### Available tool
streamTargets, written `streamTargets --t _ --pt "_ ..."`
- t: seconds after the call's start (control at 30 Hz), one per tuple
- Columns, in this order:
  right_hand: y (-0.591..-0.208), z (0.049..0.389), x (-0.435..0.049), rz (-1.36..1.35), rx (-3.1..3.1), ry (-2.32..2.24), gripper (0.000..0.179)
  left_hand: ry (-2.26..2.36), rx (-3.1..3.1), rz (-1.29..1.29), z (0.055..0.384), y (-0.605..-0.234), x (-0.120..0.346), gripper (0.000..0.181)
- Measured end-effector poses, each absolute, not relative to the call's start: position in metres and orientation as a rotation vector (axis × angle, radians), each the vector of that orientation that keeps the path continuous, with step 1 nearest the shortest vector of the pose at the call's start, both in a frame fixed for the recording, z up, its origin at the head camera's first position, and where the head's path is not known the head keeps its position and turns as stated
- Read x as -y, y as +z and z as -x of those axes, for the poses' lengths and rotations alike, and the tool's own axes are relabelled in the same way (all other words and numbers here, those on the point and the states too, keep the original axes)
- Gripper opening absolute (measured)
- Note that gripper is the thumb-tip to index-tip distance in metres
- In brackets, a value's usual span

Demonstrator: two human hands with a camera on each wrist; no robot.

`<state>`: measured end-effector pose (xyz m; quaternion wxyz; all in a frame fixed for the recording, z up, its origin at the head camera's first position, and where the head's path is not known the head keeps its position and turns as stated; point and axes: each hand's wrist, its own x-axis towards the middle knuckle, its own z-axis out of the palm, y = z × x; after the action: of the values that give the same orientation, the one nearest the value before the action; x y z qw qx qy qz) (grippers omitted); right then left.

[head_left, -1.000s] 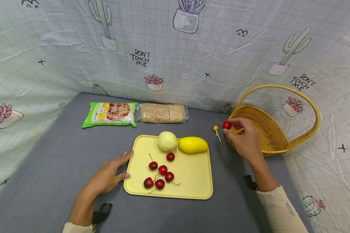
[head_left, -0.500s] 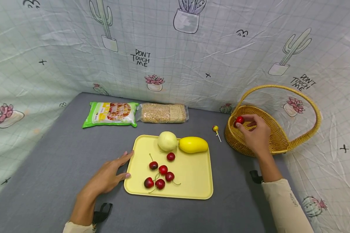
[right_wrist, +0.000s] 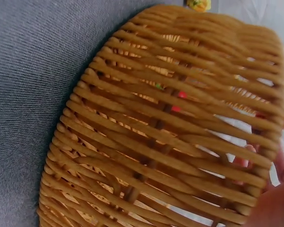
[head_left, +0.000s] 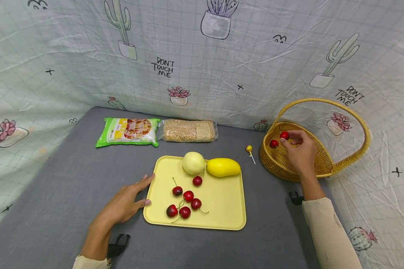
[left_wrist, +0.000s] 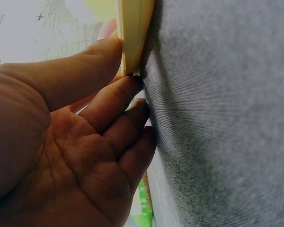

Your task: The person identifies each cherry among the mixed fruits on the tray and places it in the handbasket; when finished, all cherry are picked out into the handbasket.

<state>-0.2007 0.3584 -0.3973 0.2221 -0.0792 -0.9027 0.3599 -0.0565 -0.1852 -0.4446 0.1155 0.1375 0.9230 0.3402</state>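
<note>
On gridded white cloth (head_left: 202,71), black lettering (head_left: 163,67) reads "DON'T TOUCH ME." Right hand (head_left: 301,151) pinches a round red cherry (head_left: 284,135); relaxed left hand (head_left: 122,201) touches a rectangular yellow tray (head_left: 222,203).

Red cherries (head_left: 196,204), pale-yellow tray (head_left: 222,203), golden-brown woven basket (head_left: 272,167), white cactus-print backdrop (head_left: 272,74)

Right wrist view: the basket (right_wrist: 161,130) hides some of your right hand (right_wrist: 276,203).
Red bits (right_wrist: 181,94) through its gaps are too small to name, and the lollipop (right_wrist: 199,4) is cut off. Your left wrist view cuts off the tray (left_wrist: 132,40). The words on the clear bag (head_left: 180,130) are too small.
</note>
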Motion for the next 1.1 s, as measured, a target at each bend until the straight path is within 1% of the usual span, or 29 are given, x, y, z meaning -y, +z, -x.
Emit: streamTargets --t 0.23,0.43,0.87,1.1 --pt "-0.399 0.212 -0.367 0.344 2.586 0.978 0.044 0.996 -2.701 -0.402 0.056 -0.445 0.185 0.084" --pt "-0.400 0.225 -0.372 0.402 2.660 1.003 0.049 1.004 -2.702 -0.399 0.056 -0.445 0.185 0.084" --pt "-0.416 0.248 -0.381 0.584 2.748 1.047 0.046 0.999 -2.693 -0.386 0.056 -0.446 0.184 0.084" --pt "-0.422 0.253 -0.385 0.565 2.764 1.041 0.046 0.999 -2.694 -0.385 0.057 -0.446 0.185 0.084"
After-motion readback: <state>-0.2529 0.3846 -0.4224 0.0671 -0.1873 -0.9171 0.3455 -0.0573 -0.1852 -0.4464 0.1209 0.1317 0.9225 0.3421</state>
